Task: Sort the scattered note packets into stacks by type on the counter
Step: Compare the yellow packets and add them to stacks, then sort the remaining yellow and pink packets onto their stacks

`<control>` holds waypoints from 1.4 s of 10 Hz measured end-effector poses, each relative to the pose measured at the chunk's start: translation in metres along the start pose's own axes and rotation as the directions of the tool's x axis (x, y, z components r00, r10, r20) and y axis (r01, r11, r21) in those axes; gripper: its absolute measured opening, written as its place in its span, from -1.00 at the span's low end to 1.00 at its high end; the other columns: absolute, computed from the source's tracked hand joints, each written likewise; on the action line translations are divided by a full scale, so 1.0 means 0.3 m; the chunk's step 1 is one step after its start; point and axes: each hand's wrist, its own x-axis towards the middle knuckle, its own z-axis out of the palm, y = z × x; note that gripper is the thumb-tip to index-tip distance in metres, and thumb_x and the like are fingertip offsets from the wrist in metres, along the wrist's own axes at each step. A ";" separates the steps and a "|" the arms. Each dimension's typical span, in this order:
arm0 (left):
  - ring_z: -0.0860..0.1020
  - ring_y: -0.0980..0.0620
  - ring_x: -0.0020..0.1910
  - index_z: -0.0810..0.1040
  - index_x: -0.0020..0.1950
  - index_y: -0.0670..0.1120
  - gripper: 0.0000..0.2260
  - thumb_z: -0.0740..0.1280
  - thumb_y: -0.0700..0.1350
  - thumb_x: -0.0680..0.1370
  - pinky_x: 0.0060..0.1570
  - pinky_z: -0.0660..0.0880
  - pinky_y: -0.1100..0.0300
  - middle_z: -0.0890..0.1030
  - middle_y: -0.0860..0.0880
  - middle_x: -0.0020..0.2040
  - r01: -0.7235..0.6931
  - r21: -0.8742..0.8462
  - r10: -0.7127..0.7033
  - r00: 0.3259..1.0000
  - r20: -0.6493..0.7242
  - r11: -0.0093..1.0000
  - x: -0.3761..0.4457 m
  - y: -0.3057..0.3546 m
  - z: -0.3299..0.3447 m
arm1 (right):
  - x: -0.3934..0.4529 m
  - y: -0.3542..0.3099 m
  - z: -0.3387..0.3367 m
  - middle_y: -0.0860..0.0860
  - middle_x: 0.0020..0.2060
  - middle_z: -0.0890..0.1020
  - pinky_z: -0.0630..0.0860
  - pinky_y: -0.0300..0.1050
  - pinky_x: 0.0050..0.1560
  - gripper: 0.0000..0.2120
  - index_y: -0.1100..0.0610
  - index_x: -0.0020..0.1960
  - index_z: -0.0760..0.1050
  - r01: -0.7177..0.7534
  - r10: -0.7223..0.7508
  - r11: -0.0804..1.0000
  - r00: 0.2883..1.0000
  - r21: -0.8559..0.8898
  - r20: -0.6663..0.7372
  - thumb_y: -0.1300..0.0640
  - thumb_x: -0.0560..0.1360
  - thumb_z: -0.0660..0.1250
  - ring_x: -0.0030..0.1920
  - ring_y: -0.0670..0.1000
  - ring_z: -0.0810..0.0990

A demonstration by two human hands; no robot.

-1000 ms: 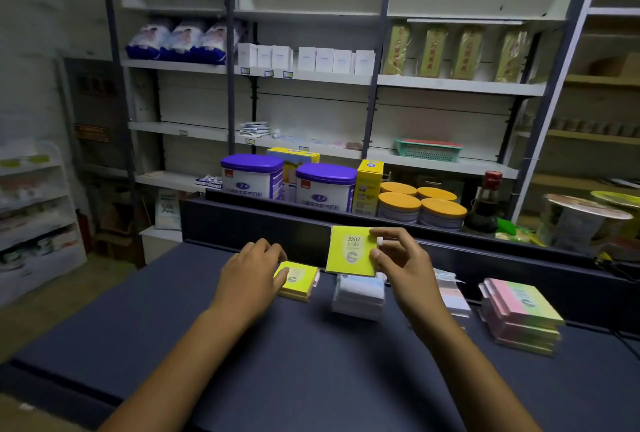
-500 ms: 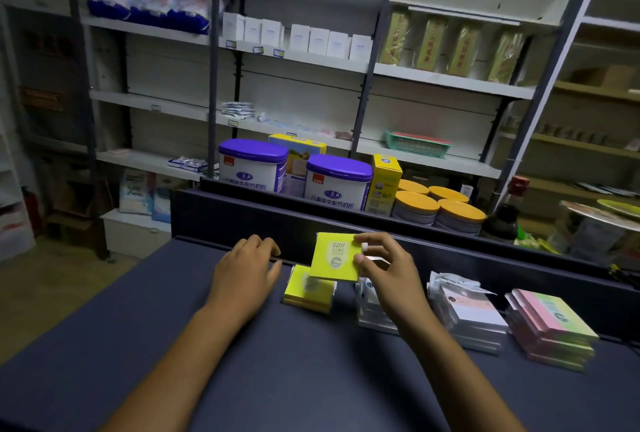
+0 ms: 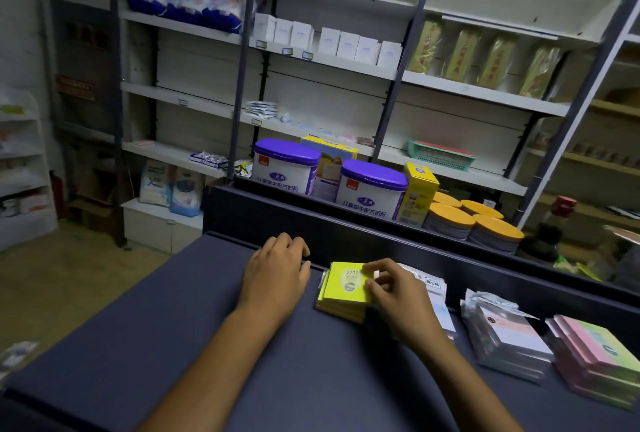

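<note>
So right hand fingers pinched on yellow packet, sitting atop yellow stack near tabletop back edge. Left hand palm-down just beside, fingers loosely together, holding nothing. White stack, pink stack toward right edge.

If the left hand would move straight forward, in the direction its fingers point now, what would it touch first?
Most likely the dark raised ledge at the back of the counter. The left hand lies flat with its fingertips already close to it; nothing else shows between them, though depth is hard to judge.
</note>
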 end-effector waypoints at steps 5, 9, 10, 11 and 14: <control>0.46 0.11 0.11 0.46 0.19 0.05 -0.82 0.20 0.03 0.61 0.01 0.39 0.24 0.50 0.08 0.12 0.017 -0.010 -0.017 1.000 0.007 1.000 -0.011 -0.010 0.006 | -0.018 -0.008 0.039 0.09 -0.01 0.55 0.51 -0.06 0.02 -0.79 0.03 0.24 0.45 0.160 -0.109 0.872 0.985 -0.462 0.134 0.01 0.65 0.18 0.02 0.07 0.53; 0.47 0.09 0.07 0.47 0.14 0.06 -0.84 0.24 0.05 0.60 -0.05 0.40 0.22 0.51 0.09 0.08 -0.036 -0.048 0.040 0.997 0.072 0.998 -0.032 0.048 0.023 | -0.075 0.016 -0.126 -0.04 0.17 0.50 0.45 -0.09 0.08 -0.71 -0.02 0.29 0.44 0.205 -0.200 0.838 0.978 -0.505 0.065 -0.04 0.59 0.25 0.21 -0.01 0.44; 0.47 0.10 0.07 0.48 0.13 0.08 -0.85 0.25 0.06 0.59 -0.07 0.41 0.22 0.51 0.11 0.06 -0.089 -0.066 0.095 0.992 0.080 0.994 -0.032 0.099 0.019 | -0.130 0.058 -0.218 -0.07 0.18 0.49 0.48 -0.07 0.10 -0.69 -0.03 0.31 0.41 0.165 -0.162 0.817 0.985 -0.553 0.055 -0.08 0.60 0.23 0.22 -0.01 0.45; 0.48 0.09 0.06 0.50 0.11 0.08 -0.84 0.27 0.07 0.58 -0.08 0.42 0.20 0.52 0.11 0.04 -0.131 -0.086 0.138 0.988 0.076 0.988 -0.033 0.180 0.010 | -0.188 0.097 -0.315 -0.05 0.17 0.49 0.43 -0.08 0.14 -0.67 0.01 0.31 0.41 0.122 -0.121 0.810 0.992 -0.573 0.041 -0.07 0.60 0.24 0.24 0.01 0.44; 0.47 0.08 0.15 0.48 0.15 0.09 -0.80 0.25 0.10 0.57 -0.02 0.48 0.16 0.52 0.11 0.10 -0.276 -0.153 0.301 0.937 0.177 0.949 -0.109 0.591 0.005 | -0.455 0.208 -0.654 -0.04 0.24 0.46 0.47 -0.02 0.14 -0.63 0.00 0.30 0.38 -0.078 0.059 0.775 0.997 -0.628 -0.051 -0.17 0.59 0.22 0.27 0.02 0.44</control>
